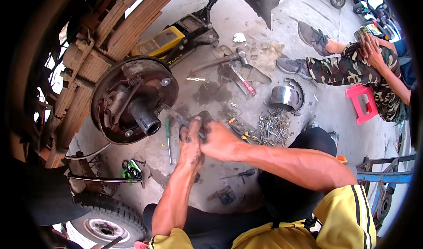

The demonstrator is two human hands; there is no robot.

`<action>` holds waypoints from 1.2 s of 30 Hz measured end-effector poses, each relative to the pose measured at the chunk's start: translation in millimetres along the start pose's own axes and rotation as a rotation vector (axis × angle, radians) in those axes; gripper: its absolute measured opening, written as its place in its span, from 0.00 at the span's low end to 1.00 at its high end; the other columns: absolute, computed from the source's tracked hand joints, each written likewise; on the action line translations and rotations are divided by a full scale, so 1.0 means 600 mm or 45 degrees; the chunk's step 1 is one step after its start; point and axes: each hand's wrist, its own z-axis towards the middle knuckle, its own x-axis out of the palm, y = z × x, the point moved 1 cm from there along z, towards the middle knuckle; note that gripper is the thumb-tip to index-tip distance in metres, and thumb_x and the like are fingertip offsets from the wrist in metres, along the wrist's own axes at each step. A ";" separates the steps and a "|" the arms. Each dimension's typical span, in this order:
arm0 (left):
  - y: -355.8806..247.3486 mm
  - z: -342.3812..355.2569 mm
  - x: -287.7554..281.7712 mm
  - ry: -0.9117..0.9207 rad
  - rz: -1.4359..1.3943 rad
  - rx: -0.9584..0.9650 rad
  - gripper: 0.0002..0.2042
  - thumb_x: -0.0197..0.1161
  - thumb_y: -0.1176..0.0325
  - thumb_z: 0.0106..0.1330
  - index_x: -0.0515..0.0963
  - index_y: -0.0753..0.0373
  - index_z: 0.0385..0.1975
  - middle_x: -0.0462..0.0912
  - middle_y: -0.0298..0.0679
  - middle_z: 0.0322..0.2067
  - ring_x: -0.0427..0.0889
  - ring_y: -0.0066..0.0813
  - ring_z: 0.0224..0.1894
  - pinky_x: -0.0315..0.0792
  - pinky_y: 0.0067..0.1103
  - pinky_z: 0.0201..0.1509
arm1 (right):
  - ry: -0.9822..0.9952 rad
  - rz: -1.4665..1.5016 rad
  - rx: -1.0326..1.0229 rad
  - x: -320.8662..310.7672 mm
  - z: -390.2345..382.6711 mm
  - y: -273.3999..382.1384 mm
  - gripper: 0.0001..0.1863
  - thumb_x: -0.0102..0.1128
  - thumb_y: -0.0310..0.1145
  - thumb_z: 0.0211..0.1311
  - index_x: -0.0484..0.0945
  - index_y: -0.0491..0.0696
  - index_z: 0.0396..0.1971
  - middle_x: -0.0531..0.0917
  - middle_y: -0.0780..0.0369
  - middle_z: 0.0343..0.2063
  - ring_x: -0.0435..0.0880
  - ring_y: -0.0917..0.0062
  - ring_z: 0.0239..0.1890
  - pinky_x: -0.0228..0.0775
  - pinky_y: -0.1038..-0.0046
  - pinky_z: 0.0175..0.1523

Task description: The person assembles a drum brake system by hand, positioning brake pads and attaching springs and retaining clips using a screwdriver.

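Observation:
In front of me is a brake backing plate (116, 134), rusty and greasy, with the hollow axle tube (147, 121) sticking out of its middle. Both my hands are closed and pressed together just right of the tube. My left hand (190, 139) and my right hand (219, 141) grip a blurred, flat grey metal tool (175, 115), whose far end points at the plate's right edge. Whether it touches the plate, I cannot tell. My fingers are blackened and hide the tool's near end. A green-handled screwdriver (168, 132) lies on the floor beside my left hand.
Beyond the plate stands a yellow-and-black floor jack (163, 42). A hammer (220, 61), a shiny metal ring (283, 97) and a pile of bolts (272, 128) lie on the concrete. At right, a person in camouflage trousers (348, 70) sits near a pink stool (362, 104). A wheel (105, 224) is lower left.

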 end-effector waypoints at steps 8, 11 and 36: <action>-0.015 -0.001 -0.022 0.147 0.129 -0.088 0.22 0.60 0.57 0.68 0.73 0.70 0.52 0.78 0.45 0.45 0.77 0.33 0.48 0.72 0.28 0.53 | -0.088 0.165 -0.029 0.045 0.014 -0.027 0.27 0.59 0.43 0.54 0.75 0.33 0.44 0.83 0.43 0.42 0.83 0.52 0.46 0.75 0.62 0.52; -0.023 -0.005 -0.019 0.190 0.125 -0.069 0.20 0.59 0.58 0.68 0.73 0.70 0.50 0.78 0.44 0.43 0.77 0.32 0.46 0.72 0.27 0.52 | -0.098 0.137 -0.058 0.058 0.025 -0.048 0.26 0.59 0.42 0.53 0.75 0.33 0.44 0.82 0.43 0.42 0.82 0.53 0.46 0.75 0.63 0.52; -0.033 -0.008 -0.017 0.145 0.264 -0.025 0.18 0.60 0.60 0.67 0.75 0.69 0.49 0.80 0.42 0.40 0.79 0.31 0.41 0.73 0.27 0.47 | -0.291 0.554 -0.155 0.070 0.016 -0.040 0.18 0.64 0.34 0.52 0.77 0.37 0.39 0.84 0.57 0.30 0.80 0.75 0.32 0.74 0.67 0.41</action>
